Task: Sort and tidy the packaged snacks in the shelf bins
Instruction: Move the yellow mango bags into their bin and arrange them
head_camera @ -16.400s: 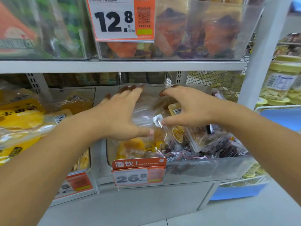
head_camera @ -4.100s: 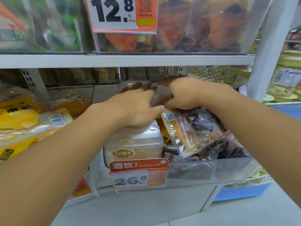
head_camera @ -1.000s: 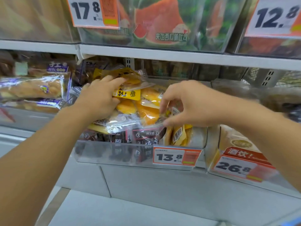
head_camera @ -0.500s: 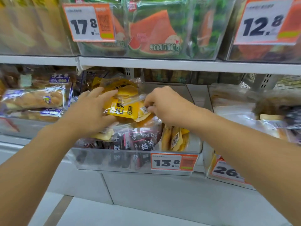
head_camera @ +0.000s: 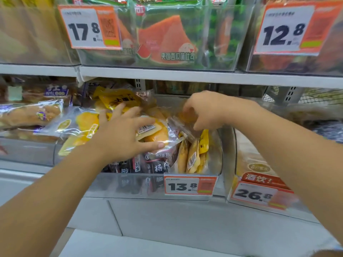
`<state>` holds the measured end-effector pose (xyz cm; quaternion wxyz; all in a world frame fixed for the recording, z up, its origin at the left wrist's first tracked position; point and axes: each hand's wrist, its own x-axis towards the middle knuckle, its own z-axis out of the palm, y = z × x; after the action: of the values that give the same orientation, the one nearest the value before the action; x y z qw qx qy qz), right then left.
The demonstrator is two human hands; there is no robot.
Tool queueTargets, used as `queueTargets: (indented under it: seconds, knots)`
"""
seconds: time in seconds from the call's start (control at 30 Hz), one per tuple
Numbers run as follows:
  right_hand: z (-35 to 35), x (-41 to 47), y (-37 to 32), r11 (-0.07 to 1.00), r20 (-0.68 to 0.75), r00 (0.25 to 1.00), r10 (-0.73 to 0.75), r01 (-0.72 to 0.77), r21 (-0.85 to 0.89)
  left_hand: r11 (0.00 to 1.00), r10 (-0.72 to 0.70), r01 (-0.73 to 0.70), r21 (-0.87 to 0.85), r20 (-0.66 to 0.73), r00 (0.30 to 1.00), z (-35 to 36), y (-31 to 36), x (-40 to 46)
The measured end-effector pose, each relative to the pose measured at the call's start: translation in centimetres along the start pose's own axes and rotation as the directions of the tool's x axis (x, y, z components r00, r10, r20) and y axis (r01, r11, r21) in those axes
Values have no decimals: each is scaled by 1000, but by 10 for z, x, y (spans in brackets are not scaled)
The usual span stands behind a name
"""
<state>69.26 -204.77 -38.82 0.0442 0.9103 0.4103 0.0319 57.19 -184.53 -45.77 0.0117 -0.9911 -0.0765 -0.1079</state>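
Two bare forearms are stretched forward from the lower corners toward a clear shelf bin (head_camera: 217,151) on the lower shelf. On the bin's front edge a price tag (head_camera: 190,186) marked 13.8 is clipped. Inside it, dark-wrapped packets (head_camera: 148,165) are stacked at the front, and yellow packets (head_camera: 193,156) are stood on edge at the right end.

The left hand (head_camera: 122,136) is laid palm down with fingers spread wide over a clear yellow snack pack (head_camera: 157,131), whose barcode label is seen between thumb and forefinger; the pack is pressed rather than gripped. Just beside it, the right hand (head_camera: 206,110) is curled, the wrist bent downward, and a crinkled clear wrapper (head_camera: 183,121) is pinched between thumb and fingers above the upright yellow packets.

Behind the left hand, another yellow pack (head_camera: 118,99) is propped at the bin's back. Farther up, watermelon-printed bags (head_camera: 167,38) are held in an upper bin, flanked by tags marked 17.8 (head_camera: 89,27) and 12.8 (head_camera: 286,30).
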Motion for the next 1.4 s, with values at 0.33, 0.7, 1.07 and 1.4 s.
queueTargets:
  seconds: [0.33,0.7,1.07,1.4]
  knots:
    - [36,33,-3,991,161,978,129,-123,-52,999,-36,38,-35,34,999,6,18,22]
    - [23,69,-24,977,19,999,-39,34,211,981,95,-122,-152,-171,981,5,5,23]
    - [4,32,-9,986,244,968,-64,23,166,969,115,-195,-153,-419,901,0,-21,8]
    - [1,2,12,980,425,887,-179,198,0,967,252,-254,18,70,965,-4,22,20]
